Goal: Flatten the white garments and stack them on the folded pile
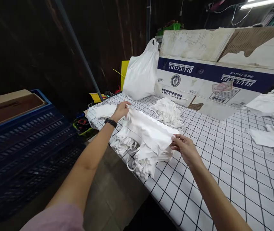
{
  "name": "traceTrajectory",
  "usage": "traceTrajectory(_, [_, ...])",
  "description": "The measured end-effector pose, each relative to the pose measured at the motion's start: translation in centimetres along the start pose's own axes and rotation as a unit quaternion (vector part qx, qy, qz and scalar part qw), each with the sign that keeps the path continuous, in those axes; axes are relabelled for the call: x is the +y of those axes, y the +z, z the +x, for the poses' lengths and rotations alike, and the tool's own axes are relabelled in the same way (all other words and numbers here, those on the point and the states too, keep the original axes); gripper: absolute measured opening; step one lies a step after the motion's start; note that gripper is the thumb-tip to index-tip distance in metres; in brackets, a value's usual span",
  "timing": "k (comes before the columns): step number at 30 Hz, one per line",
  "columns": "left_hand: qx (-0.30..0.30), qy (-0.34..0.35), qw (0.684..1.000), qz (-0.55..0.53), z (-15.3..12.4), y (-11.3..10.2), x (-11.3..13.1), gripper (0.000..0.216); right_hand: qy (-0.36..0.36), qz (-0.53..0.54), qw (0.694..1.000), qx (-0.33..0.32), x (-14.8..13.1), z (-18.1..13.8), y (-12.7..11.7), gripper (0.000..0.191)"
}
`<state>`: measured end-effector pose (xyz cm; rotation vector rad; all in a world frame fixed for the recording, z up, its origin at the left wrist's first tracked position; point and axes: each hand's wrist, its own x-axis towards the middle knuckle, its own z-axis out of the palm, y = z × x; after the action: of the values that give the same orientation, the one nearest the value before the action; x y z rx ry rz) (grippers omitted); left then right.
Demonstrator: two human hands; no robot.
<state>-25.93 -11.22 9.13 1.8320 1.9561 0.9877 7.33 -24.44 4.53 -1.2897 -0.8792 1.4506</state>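
Note:
A white fabric piece with a wavy upper edge is stretched between my two hands. My left hand, with a dark band on its wrist, pinches the far left corner. At the near right corner, my right hand grips the same cloth between thumb and fingers. Beneath it lies a stack of similar white pieces, whose narrow straps hang in bunches over the table's front edge. Just behind sits a loose heap of white cloth. Other white fabric lies beside my left hand.
The table has a white cover with a black grid. A full white plastic bag and a large printed cardboard box stand along the back. More white cloth lies at right. Blue crates are at left.

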Motion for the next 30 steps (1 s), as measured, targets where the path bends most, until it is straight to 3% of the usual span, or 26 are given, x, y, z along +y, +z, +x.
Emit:
traceTrajectory(5, [-0.027,0.015,0.999,0.039,3.3,2.9,0.4,0.052,-0.016,-0.025,1.000,-0.001,-0.3,2.0,-1.0,0.026])
traceTrajectory(9, [-0.064,0.020,0.996,0.064,5.4,4.9,1.3,0.058,-0.027,-0.063,0.995,0.071,-0.9,4.1,-1.6,0.015])
traceTrajectory(15, [-0.102,0.024,0.988,0.110,5.4,8.9,0.6,0.056,-0.053,-0.238,0.964,0.105,0.2,5.6,-2.3,0.008])
traceTrajectory(23, [-0.080,0.042,0.985,0.150,4.8,9.1,-0.7,0.055,-0.101,-0.335,0.926,0.143,0.5,6.3,-2.7,0.016])
traceTrajectory(30, [-0.075,0.073,0.983,0.150,4.4,9.5,-0.8,0.046,-0.089,-0.313,0.929,0.176,1.2,6.7,-2.9,0.014])
